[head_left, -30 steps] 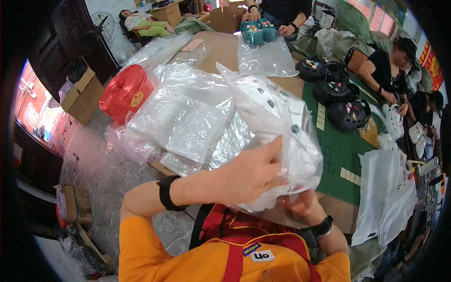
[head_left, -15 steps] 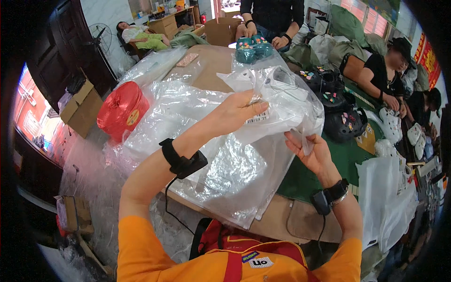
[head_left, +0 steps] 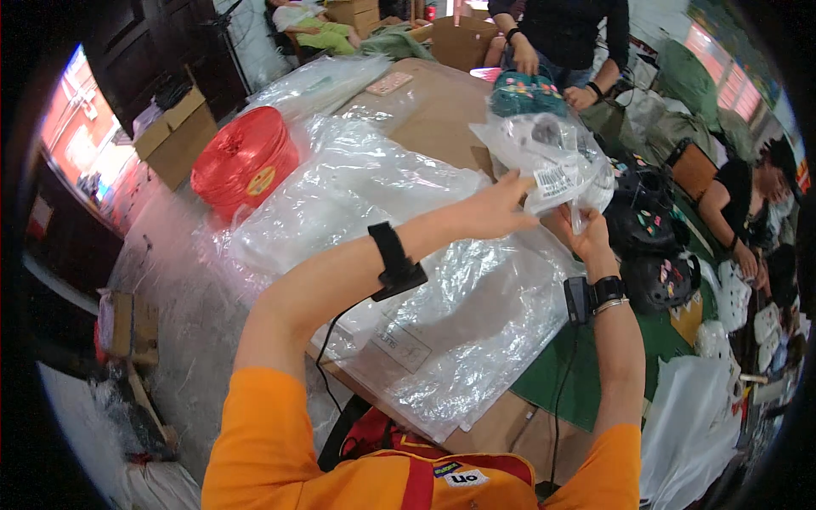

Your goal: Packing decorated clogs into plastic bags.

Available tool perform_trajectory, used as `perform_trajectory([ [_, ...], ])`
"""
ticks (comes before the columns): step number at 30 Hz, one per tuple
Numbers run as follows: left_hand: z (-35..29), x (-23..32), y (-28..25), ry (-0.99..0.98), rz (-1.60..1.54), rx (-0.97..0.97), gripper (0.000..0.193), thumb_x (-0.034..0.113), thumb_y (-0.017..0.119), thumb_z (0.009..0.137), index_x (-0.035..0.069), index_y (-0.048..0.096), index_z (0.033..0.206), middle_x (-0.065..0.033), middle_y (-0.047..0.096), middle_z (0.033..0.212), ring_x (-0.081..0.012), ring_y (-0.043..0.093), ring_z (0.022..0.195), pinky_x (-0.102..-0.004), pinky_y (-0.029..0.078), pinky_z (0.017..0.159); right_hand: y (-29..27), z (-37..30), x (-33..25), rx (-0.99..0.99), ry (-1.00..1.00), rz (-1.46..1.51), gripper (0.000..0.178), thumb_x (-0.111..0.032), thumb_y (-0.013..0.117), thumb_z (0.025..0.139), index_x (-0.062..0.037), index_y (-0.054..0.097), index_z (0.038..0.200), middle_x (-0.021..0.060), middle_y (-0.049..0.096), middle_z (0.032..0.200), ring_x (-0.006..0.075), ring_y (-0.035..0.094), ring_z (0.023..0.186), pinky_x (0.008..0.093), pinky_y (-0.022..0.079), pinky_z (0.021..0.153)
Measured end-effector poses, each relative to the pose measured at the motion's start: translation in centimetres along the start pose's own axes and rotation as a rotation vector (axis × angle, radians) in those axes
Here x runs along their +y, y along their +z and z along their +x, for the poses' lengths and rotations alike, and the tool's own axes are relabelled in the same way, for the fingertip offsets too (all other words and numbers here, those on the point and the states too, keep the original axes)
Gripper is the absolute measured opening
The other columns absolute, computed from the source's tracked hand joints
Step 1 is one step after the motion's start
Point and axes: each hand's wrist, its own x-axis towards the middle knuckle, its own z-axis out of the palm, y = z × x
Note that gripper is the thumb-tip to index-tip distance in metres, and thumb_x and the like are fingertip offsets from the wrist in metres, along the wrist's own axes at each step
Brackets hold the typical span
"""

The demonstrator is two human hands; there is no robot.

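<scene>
A clear plastic bag (head_left: 531, 151) with white clogs inside and a barcode label on it lies toward the far right of the table. My right hand (head_left: 588, 236) is closed on the gathered near end of this bag. Beside the label, my left hand (head_left: 493, 208) reaches to the bag's near left side with fingers stretched and apart; whether it touches the plastic is hard to tell. Beneath my forearms spreads a large sheet of clear plastic (head_left: 425, 331). Black clogs with colourful charms (head_left: 663, 280) stand to the right of the bag.
A roll of red plastic twine (head_left: 246, 161) stands at the table's left. Across the table a person in black handles teal clogs (head_left: 523, 93). At right, another person sits near white clogs (head_left: 735, 293). A cardboard box (head_left: 174, 136) stands on the floor at left.
My left hand has loosened from the bag and its fingers now extend. The bag of white clogs lies farther away, its end gathered in my right hand. My view has shifted.
</scene>
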Motion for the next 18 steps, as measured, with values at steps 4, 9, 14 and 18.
perform_trajectory([
  [4, -8.2, 2.0, -1.9, -0.306, 0.482, -0.327, 0.076, 0.03, 0.065, 0.076, 0.014, 0.023, 0.137, -0.0289, 0.018, 0.139, -0.0463, 0.023, 0.126, -0.0503, 0.025, 0.101, -2.0, 0.7, 2.9, 0.113, 0.168, -0.235, 0.037, -0.014, 0.037, 0.088, 0.004, 0.031, 0.121, 0.0233, 0.048, 0.108, 0.0341, 0.055, 0.097, 0.0441, 0.046, 0.082],
  [9, -16.0, 1.6, -4.4, -0.52, 0.706, -0.481, 0.087, 0.036, 0.068, 0.07, 0.016, 0.02, 0.139, -0.0289, 0.015, 0.14, -0.0457, 0.02, 0.127, -0.0527, 0.026, 0.1, -4.5, -2.9, 1.6, 0.036, 0.009, -0.726, 0.043, -0.015, 0.051, 0.082, -0.0023, 0.034, 0.12, 0.0144, 0.049, 0.109, 0.0248, 0.055, 0.095, 0.0378, 0.046, 0.078],
  [14, -22.7, -3.5, -3.4, -0.549, 0.649, -0.322, 0.079, 0.036, 0.069, 0.069, 0.014, 0.03, 0.134, -0.0249, 0.028, 0.134, -0.0416, 0.031, 0.122, -0.0482, 0.031, 0.097, -1.9, -9.5, 2.5, 0.104, -0.361, -1.225, 0.066, -0.009, 0.056, 0.071, 0.004, 0.027, 0.129, 0.0187, 0.034, 0.129, 0.0312, 0.045, 0.109, 0.0364, 0.036, 0.093],
  [18, -23.4, -4.7, -2.3, -0.394, 0.71, -0.115, 0.049, 0.032, 0.067, 0.071, 0.012, 0.05, 0.112, -0.0136, 0.047, 0.111, -0.0347, 0.046, 0.103, -0.0481, 0.038, 0.084, -4.2, -12.5, 4.0, -0.196, -0.774, -1.678, 0.053, -0.009, 0.055, 0.076, -0.0056, 0.039, 0.126, 0.0135, 0.036, 0.13, 0.0263, 0.041, 0.112, 0.0375, 0.032, 0.096],
])
